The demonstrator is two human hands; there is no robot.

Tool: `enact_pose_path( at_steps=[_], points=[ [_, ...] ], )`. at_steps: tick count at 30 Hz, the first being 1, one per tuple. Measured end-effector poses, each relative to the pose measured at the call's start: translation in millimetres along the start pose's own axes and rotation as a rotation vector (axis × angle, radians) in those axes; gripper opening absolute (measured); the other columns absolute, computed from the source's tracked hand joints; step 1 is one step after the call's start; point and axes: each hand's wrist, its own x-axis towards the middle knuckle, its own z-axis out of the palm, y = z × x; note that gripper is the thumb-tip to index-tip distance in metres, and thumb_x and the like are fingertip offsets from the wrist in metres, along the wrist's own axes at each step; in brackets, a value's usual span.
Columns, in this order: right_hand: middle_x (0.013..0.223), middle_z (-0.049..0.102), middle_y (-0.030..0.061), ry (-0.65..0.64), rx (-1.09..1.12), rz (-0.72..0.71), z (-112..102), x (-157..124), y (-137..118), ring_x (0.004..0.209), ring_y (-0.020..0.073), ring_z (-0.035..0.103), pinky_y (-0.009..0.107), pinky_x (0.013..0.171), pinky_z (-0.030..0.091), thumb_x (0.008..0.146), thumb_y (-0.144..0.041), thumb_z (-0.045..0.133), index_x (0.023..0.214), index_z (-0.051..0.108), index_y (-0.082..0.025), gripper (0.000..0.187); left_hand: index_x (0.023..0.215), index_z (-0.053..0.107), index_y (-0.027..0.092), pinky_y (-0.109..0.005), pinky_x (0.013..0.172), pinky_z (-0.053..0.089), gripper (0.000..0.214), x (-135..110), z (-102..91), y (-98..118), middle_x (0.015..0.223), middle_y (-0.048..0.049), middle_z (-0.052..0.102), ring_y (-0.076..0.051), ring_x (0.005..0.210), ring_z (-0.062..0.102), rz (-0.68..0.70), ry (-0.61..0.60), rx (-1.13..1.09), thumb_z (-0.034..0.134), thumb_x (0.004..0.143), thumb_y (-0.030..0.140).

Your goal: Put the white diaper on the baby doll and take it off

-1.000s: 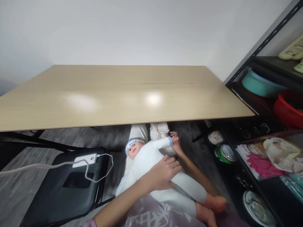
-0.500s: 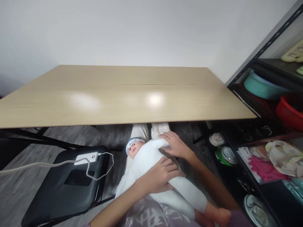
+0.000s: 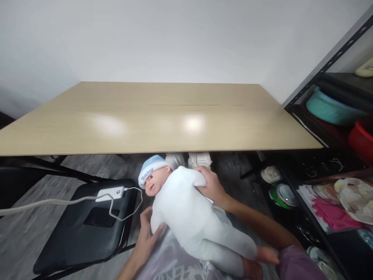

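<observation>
The doll (image 3: 180, 206) lies aslant over the person's lap (image 3: 177, 270), below the near edge of the counter (image 3: 163, 128), its head in a blue-and-white cap (image 3: 155, 165) toward the chair side and its bare feet toward the shelving. The left grip (image 3: 147, 237) is part-curled, thumb apart from the fingers, with hold of the near sleeve by the shoulder; the right grip (image 3: 214, 186) is closed more narrowly about the far sleeve, though the undersides of its fingers are hidden. To handle the doll well here, I would keep both sides level and press lightly, since the body looks soft and the head, with no hand under it, might tip; sliding the left palm lower behind the neck would likely steady it. The counter is pale wood with two patches of glare and a thin dark seam, set against a white wall (image 3: 175, 39). To the left a black chair (image 3: 75, 241) holds a white device (image 3: 110, 193) with a cable (image 3: 55, 202), over grey flooring (image 3: 99, 167); to the right, dark shelving carries a teal basin (image 3: 332, 108), a red basin (image 3: 361, 138) and pink cloth (image 3: 332, 212)
</observation>
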Motion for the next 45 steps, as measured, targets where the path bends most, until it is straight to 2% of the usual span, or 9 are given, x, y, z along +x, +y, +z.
enact_pose_path(
  at_steps=[3,8,13,18,23,30,37,41,45],
  points=[
    [0.109,0.08,0.0046,0.154,0.113,0.103,-9,-3,-6,0.098,0.0275,0.074,0.036,0.086,0.057,0.082,-0.026,0.063,0.115,0.07,-0.027,0.034,0.139,0.047,0.025,-0.057,0.1,0.064,0.07,19,-2.7,22,0.132,-0.0133,0.074,-0.039,0.12,0.076,-0.067,-0.128,-0.008,0.074,0.09,0.066],
    [0.102,0.082,0.0057,0.273,-0.037,0.168,-58,20,-3,0.09,0.0273,0.072,0.036,0.081,0.055,0.085,-0.033,0.061,0.108,0.072,-0.026,0.027,0.136,0.056,0.026,-0.044,0.091,0.061,0.059,85,-19.5,83,0.12,-0.0076,0.081,-0.035,0.107,0.079,0.093,-0.156,0.164,0.071,0.093,0.064],
    [0.103,0.082,0.0082,0.27,-0.336,0.175,-106,59,26,0.089,0.0286,0.071,0.035,0.078,0.051,0.088,-0.034,0.065,0.11,0.073,-0.026,0.025,0.136,0.063,0.029,-0.038,0.087,0.055,0.057,176,-30.0,130,0.122,-0.0051,0.082,-0.038,0.112,0.078,0.256,-0.238,0.397,0.068,0.094,0.068],
    [0.11,0.08,0.0128,0.196,-0.555,0.152,-122,99,72,0.097,0.0319,0.072,0.036,0.079,0.049,0.095,-0.041,0.068,0.11,0.072,-0.023,0.024,0.125,0.067,0.025,-0.038,0.087,0.052,0.066,268,-20.0,157,0.124,-0.0095,0.082,-0.04,0.114,0.076,0.306,-0.318,0.451,0.067,0.088,0.08],
    [0.107,0.076,0.0149,0.184,-0.635,0.081,-131,124,122,0.101,0.0355,0.07,0.041,0.084,0.052,0.1,-0.062,0.064,0.106,0.071,-0.021,0.042,0.121,0.068,0.022,-0.043,0.09,0.049,0.071,326,-17.2,159,0.115,-0.0126,0.081,-0.038,0.106,0.073,0.347,-0.21,0.562,0.067,0.087,0.085],
    [0.106,0.077,0.01,0.173,-0.58,0.104,-139,150,170,0.096,0.0323,0.071,0.038,0.079,0.05,0.102,-0.072,0.061,0.113,0.071,-0.025,0.049,0.131,0.066,0.021,-0.049,0.108,0.043,0.069,379,-18.8,127,0.125,-0.0135,0.072,-0.035,0.12,0.062,0.603,-0.089,0.676,0.055,0.1,0.082],
    [0.1,0.077,0.0118,0.125,-0.622,0.086,-140,234,202,0.088,0.0292,0.069,0.037,0.072,0.044,0.1,-0.06,0.062,0.104,0.069,-0.025,0.036,0.13,0.065,0.015,-0.046,0.107,0.042,0.072,452,-14.0,131,0.12,-0.0116,0.072,-0.034,0.117,0.064,0.663,-0.134,0.68,0.044,0.107,0.079],
    [0.102,0.077,0.0098,0.153,-0.617,0.085,-138,281,219,0.09,0.0297,0.07,0.037,0.074,0.046,0.091,-0.048,0.066,0.107,0.071,-0.024,0.029,0.122,0.066,0.017,-0.046,0.105,0.044,0.07,511,-12.3,135,0.115,-0.0121,0.074,-0.033,0.112,0.065,0.626,-0.101,0.637,0.058,0.098,0.083],
    [0.111,0.079,0.0122,0.191,-0.58,0.019,-138,323,237,0.099,0.032,0.071,0.039,0.084,0.052,0.087,-0.04,0.066,0.12,0.071,-0.02,0.039,0.129,0.064,0.018,-0.045,0.11,0.043,0.071,565,-7.1,138,0.129,-0.0142,0.073,-0.033,0.119,0.062,0.622,-0.061,0.543,0.065,0.095,0.08]
  ],
)
